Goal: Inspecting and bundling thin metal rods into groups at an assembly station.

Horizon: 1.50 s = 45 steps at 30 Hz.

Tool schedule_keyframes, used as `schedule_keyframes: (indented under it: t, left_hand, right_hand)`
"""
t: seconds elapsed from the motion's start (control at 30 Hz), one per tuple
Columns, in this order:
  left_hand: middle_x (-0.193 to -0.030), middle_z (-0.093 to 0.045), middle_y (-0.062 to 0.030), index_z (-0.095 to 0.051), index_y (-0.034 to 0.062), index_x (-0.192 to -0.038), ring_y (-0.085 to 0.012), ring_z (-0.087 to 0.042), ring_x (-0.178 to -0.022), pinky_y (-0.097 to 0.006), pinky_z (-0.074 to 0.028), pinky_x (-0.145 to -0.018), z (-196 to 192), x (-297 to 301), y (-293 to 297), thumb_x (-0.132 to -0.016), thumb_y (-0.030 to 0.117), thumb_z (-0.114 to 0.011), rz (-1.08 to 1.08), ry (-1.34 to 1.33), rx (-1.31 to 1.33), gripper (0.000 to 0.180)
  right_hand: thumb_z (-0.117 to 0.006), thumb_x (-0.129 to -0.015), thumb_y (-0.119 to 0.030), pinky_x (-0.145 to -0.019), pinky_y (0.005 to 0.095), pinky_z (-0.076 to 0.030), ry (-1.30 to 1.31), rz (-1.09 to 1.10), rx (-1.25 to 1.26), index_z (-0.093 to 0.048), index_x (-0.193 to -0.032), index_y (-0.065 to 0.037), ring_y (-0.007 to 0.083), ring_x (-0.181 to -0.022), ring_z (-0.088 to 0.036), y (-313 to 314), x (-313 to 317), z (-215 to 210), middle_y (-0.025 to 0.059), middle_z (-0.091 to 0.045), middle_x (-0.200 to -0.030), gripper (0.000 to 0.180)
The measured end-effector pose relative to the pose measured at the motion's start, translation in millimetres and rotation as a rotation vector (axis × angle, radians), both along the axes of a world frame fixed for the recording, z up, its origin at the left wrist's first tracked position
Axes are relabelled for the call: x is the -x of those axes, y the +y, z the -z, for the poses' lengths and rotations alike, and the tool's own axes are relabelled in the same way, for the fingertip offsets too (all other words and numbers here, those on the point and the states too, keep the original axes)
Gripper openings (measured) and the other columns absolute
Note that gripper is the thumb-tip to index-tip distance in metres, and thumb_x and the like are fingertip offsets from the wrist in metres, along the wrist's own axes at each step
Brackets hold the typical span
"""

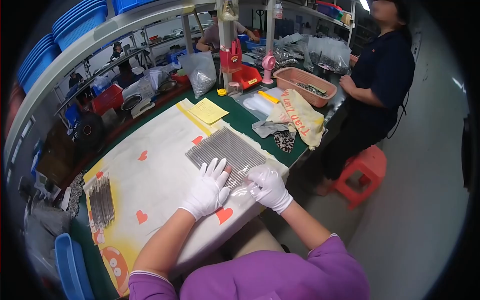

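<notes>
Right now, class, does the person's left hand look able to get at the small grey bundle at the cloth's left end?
Probably yes: the left hand lies with fingers spread, and only flat, heart-printed cloth shows between it and the small grey bundle, though that likely takes a stretch leftward.

Gloved left hand (pixel 206 191) against grey rods (pixel 227 149) (neatly rowed), right hand (pixel 270 188) holding clear plastic (pixel 242 196).

White gloves (pixel 204 194) accompany a purple shirt (pixel 270 275) (its sleeves (pixel 152 288) apparently edged white).
</notes>
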<state>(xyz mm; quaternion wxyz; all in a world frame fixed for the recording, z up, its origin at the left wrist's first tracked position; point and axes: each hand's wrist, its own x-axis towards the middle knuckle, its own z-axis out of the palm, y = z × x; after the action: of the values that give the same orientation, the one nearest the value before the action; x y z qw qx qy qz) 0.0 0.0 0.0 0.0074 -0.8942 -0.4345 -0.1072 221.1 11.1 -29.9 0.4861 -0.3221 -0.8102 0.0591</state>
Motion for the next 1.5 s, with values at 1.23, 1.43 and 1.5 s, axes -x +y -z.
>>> schedule_keyframes:
  t: [1.23, 1.43, 1.5]
  left_hand:
    - [-0.112, -0.06, -0.0169, -0.059, 0.0021, -0.112, -0.0343, -0.058, -0.1, -0.038, -0.047, -0.089, -26, 176, -98, -0.085, 0.018, -0.056, -0.358, -0.506, -0.225, 0.032]
    - [-0.133, -0.051, -0.0201, -0.056, 0.001, -0.123, -0.0404, -0.043, -0.125, -0.049, -0.029, -0.107, 57, 344, -156, -0.09, 0.037, -0.049, -1.214, -0.067, -0.29, 0.049]
    - [-0.135, -0.05, -0.0189, -0.055, 0.0026, -0.127, -0.041, -0.042, -0.126, -0.047, -0.028, -0.108, 54, 341, -152, -0.092, 0.037, -0.045, -1.178, -0.033, -0.25, 0.049]
  right_hand:
    - [-0.061, -0.081, -0.011, -0.066, 0.034, -0.045, -0.033, -0.327, 0.021, -0.066, -0.086, -0.004, 0.0252, -0.073, -0.057, -49, 47, -83, 0.0094, -0.061, -0.08, 0.01]
    - [-0.061, -0.071, 0.003, -0.079, 0.0389, -0.049, -0.65, -0.793, -0.161, -0.062, -0.107, -0.007, 0.0334, -0.092, -0.06, -40, 228, -109, 0.0128, -0.062, -0.109, 0.037]
    - [-0.062, -0.072, 0.003, -0.085, 0.0387, -0.048, -0.808, -0.781, -0.185, -0.062, -0.109, -0.005, 0.033, -0.102, -0.059, -31, 290, -103, 0.013, -0.059, -0.119, 0.038]
